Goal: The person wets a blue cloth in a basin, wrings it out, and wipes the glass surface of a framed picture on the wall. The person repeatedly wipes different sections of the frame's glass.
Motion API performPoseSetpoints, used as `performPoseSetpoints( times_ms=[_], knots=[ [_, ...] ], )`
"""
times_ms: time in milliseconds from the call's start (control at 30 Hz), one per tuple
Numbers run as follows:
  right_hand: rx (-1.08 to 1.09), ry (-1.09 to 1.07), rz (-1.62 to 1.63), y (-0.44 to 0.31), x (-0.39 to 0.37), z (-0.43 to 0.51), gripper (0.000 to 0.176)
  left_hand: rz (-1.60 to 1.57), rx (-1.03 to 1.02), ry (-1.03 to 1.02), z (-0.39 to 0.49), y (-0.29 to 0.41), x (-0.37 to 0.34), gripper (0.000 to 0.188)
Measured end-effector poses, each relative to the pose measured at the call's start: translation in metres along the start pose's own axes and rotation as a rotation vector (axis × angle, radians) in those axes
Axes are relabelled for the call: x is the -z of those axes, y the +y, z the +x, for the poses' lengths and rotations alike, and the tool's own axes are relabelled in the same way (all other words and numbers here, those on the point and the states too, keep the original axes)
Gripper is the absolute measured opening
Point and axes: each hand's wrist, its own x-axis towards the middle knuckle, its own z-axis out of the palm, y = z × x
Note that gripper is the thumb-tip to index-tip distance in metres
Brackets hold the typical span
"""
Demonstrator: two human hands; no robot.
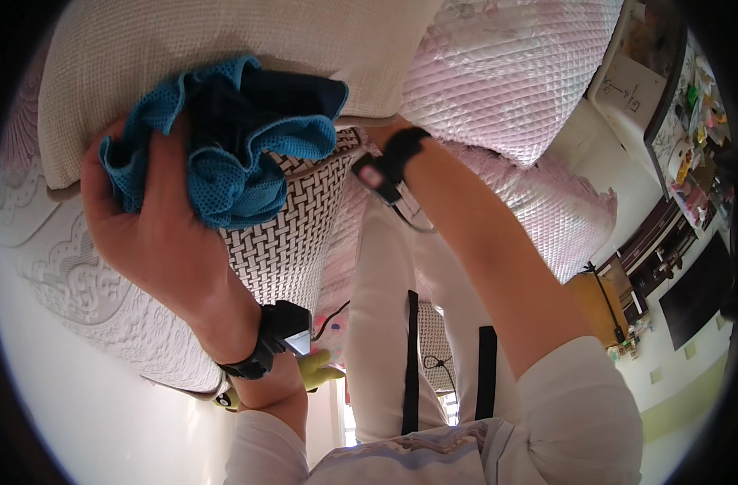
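My left hand (157, 206), on the left, grips a crumpled blue mesh cloth (238, 194) with dark navy parts, the fingers partly sunk in its folds. The cloth lies against the front of a beige woven cushion cover (223, 30). My right hand (386, 128) reaches behind the lower right corner of that beige cushion, so only its part near the wrist shows and its fingers are hidden. Below the cloth is a brown and white basket-weave patterned cushion (284, 242). Each wrist wears a black strap with a small device.
Pink and white quilted fabric (496, 73) covers the seat at upper right. An embossed white cover (96, 285) is at left. A green plush toy (317, 370) sits near my left forearm. A table with many small items (696, 139) stands at far right.
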Motion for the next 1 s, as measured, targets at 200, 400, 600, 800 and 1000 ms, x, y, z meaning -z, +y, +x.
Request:
performPoseSetpoints(
  times_ms=[200,400,600,800,1000],
  knots=[
    [-0.498,-0.015,1.067,0.038,-0.011,-0.038,0.045,-0.441,0.142,0.092,-0.008,0.0,-0.017,0.021],
    [-0.085,-0.517,-0.235,0.05,-0.034,-0.101,0.029,0.025,0.03,-0.244,-0.019,0.001,-0.032,0.036],
    [-0.266,-0.381,0.067,-0.003,0.082,-0.171,0.036,-0.203,0.276,-0.594,-0.043,0.04,0.035,0.068],
    [-0.287,-0.397,0.254,-0.155,0.303,-0.226,0.045,-0.42,0.444,-0.543,-0.061,0.118,0.177,0.041],
    [-0.181,-0.733,1.099,-0.378,0.374,-0.272,0.065,-0.793,0.427,-0.325,-0.074,0.193,0.317,0.038]
  ],
)
